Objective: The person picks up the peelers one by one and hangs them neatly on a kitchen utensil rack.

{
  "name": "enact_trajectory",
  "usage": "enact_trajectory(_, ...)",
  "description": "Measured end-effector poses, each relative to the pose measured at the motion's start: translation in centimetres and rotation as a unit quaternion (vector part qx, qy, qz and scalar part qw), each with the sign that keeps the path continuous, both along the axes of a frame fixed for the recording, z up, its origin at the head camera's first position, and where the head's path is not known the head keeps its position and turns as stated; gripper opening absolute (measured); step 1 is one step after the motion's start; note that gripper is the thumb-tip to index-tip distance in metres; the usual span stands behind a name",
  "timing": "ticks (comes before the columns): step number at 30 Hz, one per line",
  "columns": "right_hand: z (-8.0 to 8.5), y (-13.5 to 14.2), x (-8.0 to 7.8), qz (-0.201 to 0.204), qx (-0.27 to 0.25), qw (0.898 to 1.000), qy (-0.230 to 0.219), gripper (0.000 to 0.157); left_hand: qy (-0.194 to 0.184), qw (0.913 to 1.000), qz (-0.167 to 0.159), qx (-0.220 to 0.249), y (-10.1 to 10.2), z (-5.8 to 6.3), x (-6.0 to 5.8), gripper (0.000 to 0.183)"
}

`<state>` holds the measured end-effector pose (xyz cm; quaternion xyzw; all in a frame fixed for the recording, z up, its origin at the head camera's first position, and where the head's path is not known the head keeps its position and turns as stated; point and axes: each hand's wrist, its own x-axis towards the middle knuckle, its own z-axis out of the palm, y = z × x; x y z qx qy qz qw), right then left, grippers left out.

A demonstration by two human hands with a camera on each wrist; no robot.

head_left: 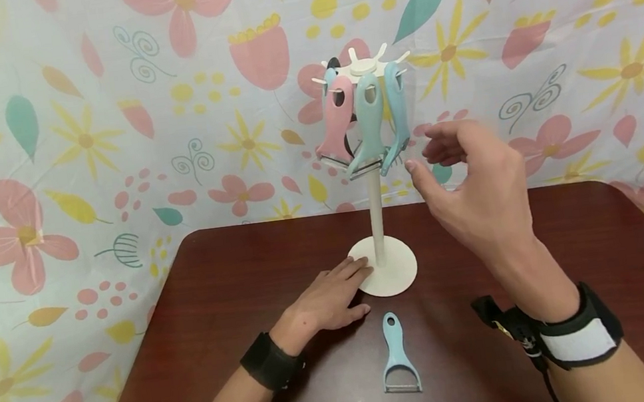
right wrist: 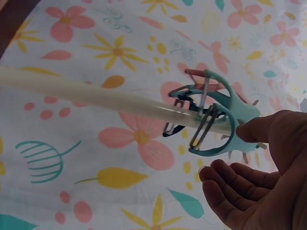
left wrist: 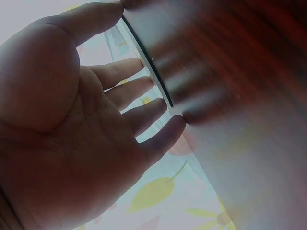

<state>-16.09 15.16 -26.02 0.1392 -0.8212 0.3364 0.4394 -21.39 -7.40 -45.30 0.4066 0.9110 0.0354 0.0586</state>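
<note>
A white rack stand stands upright on the table. From its hooked top hang a pink peeler, a pale green peeler and a light blue peeler, with others partly hidden behind. My left hand rests with spread fingers on the stand's round base. To the right of the hanging peelers my right hand is raised, fingers loosely bent and thumb apart, holding nothing. In the right wrist view its thumb overlaps a blue-green peeler. Another light blue peeler lies on the table, blade end nearest me.
The dark reddish-brown table ends at a curtain printed with flowers and leaves. Both wrists wear black straps; a cable hangs from the right strap.
</note>
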Motion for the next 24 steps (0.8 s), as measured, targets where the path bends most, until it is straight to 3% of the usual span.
enact_trajectory(24,-5.1,1.0,2.1,-0.014,0.05,0.998,-0.044,0.039,-0.002,1.0,-0.001,0.004,0.0,-0.1,-0.1,0.071)
